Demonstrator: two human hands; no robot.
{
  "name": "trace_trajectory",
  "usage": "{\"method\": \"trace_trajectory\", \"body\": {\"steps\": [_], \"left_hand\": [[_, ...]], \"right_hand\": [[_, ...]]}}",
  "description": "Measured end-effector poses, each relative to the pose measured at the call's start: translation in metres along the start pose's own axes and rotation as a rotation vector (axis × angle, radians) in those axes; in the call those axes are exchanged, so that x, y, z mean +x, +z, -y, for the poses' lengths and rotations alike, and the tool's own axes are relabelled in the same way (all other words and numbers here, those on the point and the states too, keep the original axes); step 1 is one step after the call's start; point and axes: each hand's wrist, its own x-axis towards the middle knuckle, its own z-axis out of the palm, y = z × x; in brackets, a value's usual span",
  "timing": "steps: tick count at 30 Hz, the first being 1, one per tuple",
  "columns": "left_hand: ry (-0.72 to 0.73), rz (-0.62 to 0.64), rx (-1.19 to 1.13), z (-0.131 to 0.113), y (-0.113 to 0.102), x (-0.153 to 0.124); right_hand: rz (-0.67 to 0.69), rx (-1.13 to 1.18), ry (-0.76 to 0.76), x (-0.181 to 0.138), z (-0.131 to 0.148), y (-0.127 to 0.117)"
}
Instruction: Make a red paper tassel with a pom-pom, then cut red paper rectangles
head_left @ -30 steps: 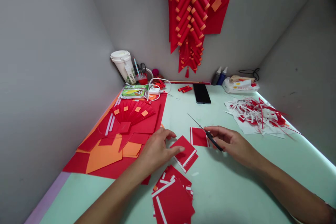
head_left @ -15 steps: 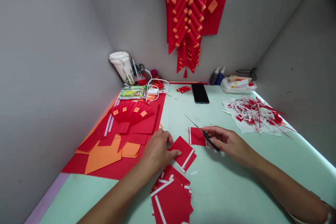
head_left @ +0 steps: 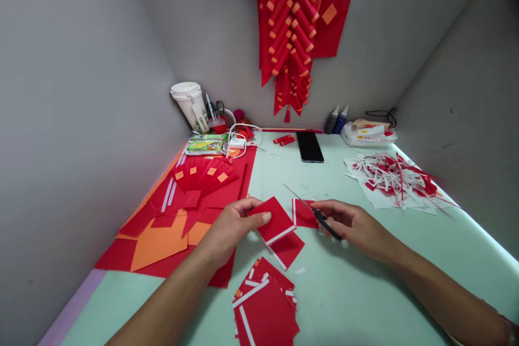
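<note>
Between the thumb and fingers of my left hand (head_left: 237,224) is a red paper square (head_left: 274,218) with a white strip along one edge. It is raised over another red square (head_left: 290,248), which also has a white strip. My right hand (head_left: 348,224) holds black-handled scissors (head_left: 322,220), their blades pointing up and left. Under the scissors lies a red paper piece (head_left: 304,212) with white strips at its sides. Nearer to me is a fanned pile of red squares (head_left: 270,313) with white strips.
Red and orange paper sheets (head_left: 160,243) cover the left side. At the back are a phone (head_left: 310,147), small red rolls (head_left: 284,140), a white cup (head_left: 190,105) and glue bottles (head_left: 339,120). Paper scraps (head_left: 393,178) heap at right. Red firecracker decorations (head_left: 290,27) hang on the wall.
My left hand has picked up the upper red square and lifted it off the one beneath, tilting it. My right hand with the scissors has hardly moved.
</note>
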Motion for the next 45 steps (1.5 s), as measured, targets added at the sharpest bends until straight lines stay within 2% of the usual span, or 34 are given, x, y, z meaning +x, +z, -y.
{"method": "trace_trajectory", "body": {"steps": [6, 11, 19, 33, 45], "left_hand": [[-0.027, -0.006, -0.025, 0.003, 0.001, 0.0], [0.012, -0.024, 0.099, 0.002, -0.001, 0.0], [0.035, -0.047, 0.305, 0.002, -0.002, -0.001], [0.023, -0.048, 0.397, -0.005, -0.002, -0.003], [0.02, 0.009, 0.345, -0.003, 0.001, -0.004]], "right_hand": [[0.07, 0.066, -0.012, -0.005, 0.003, 0.001], [0.154, 0.04, -0.027, -0.007, 0.004, 0.0], [0.203, -0.075, -0.086, -0.007, 0.001, -0.003], [0.21, -0.285, -0.148, -0.008, 0.011, -0.001], [0.216, -0.283, -0.149, -0.009, 0.013, 0.0]]}}
